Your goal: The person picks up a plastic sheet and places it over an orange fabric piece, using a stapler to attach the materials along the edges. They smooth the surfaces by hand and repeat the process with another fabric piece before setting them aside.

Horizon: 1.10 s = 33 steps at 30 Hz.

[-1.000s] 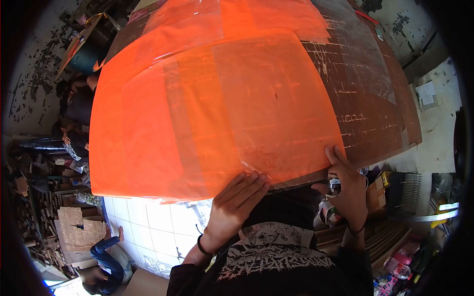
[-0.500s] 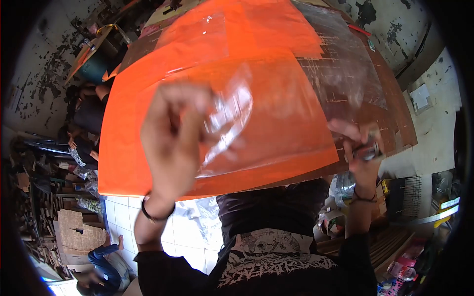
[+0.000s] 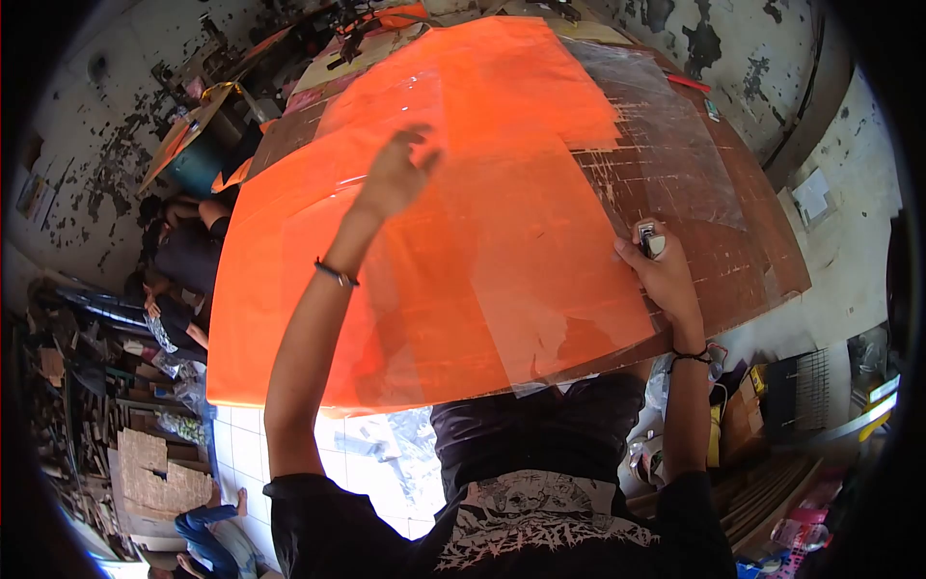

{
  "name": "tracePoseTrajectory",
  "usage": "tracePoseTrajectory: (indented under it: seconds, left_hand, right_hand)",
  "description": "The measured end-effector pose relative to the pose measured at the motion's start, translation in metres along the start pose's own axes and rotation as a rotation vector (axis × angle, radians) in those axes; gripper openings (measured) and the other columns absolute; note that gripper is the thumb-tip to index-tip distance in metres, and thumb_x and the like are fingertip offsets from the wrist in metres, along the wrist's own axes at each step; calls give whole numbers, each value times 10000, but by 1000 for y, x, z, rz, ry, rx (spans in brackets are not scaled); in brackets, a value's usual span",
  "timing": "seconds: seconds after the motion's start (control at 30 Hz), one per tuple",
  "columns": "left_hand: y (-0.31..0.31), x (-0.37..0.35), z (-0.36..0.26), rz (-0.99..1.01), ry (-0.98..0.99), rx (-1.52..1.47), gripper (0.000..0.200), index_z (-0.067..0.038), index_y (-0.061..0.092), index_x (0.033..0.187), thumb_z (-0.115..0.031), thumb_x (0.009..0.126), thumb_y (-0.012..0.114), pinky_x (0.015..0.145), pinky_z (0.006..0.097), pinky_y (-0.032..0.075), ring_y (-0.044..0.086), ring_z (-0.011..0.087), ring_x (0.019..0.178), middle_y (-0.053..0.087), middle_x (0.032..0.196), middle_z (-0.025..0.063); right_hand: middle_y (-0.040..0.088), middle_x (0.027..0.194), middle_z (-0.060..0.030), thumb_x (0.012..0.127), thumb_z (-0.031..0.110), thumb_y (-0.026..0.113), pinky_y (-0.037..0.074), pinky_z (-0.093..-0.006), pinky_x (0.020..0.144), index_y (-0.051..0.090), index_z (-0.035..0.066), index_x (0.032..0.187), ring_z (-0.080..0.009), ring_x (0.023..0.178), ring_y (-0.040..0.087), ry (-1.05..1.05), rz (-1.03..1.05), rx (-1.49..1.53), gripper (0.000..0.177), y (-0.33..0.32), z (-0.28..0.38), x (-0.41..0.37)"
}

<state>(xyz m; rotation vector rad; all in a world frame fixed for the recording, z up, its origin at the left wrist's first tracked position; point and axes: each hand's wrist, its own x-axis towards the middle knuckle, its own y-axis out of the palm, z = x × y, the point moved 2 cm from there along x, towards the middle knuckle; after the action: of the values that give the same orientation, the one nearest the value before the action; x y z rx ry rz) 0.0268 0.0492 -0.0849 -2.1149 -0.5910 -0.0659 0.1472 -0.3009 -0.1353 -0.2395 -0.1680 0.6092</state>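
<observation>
An orange sheet (image 3: pixel 280 289) covers most of the brown tabletop (image 3: pixel 694 256). Over its front part lies a clear plastic sheet (image 3: pixel 569 299), its edges faint against the orange. My left hand (image 3: pixel 397 174) hovers above the middle of the orange sheet, fingers apart and slightly blurred, with nothing seen in them. Near the sheet's right edge my right hand (image 3: pixel 666 270) is closed around a small object with a shiny metal end (image 3: pixel 652 241); its kind cannot be made out, since the fingers hide most of it.
Another clear plastic sheet (image 3: pixel 680 145) lies at the table's right, near a red strip (image 3: pixel 687 82). People in dark clothes (image 3: pixel 188 251) are beyond the left edge. Cardboard (image 3: pixel 159 473) and wood scraps fill the lower left. A peeling wall (image 3: pixel 743 58) rises at the right.
My left hand has let go of the crumpled clear plastic and moved away from me. That plastic now lies flatter on the orange sheet. My right hand has shifted left and away from me.
</observation>
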Motion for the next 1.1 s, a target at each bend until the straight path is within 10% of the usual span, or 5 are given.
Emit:
tracePoseTrajectory:
  seconds: [0.1,0.2,0.5,0.9,1.1]
  left_hand:
    - [54,-34,-27,391,204,178,708,-46,385,1393,-534,898,519,1135,427,236,262,350,1381,332,1459,204]
    - [86,-50,-28,282,267,463,756,-50,355,1419,-594,904,455,1157,420,182,175,348,1414,179,1526,207]
    - [69,-18,-36,285,18,469,813,50,390,1348,-588,860,519,1121,421,261,283,369,1356,326,1438,229]
    - [91,-16,-7,69,78,387,817,80,379,1345,-578,877,503,1130,405,250,259,352,1382,298,1472,227]
    - [91,-8,-13,-29,188,435,663,-8,494,1297,-531,889,509,1016,438,351,457,349,1163,481,1238,225]
  right_hand:
    - [612,685,-47,859,128,663,444,-262,538,472,54,785,-111,675,638,-43,-37,-88,217,0,-12,5]
    - [625,684,-78,856,126,659,470,-290,591,490,30,779,-143,685,652,-38,-57,-159,209,5,-9,2]
    - [633,694,-91,844,96,652,481,-293,625,518,10,835,-149,677,635,-48,11,-207,159,11,-8,5]
    - [587,650,-75,816,155,700,429,-277,545,501,20,807,-116,582,545,-12,-57,-267,241,16,-8,3]
    - [559,629,-90,801,199,721,414,-302,513,513,17,809,-155,539,523,-45,-83,-412,276,15,0,0]
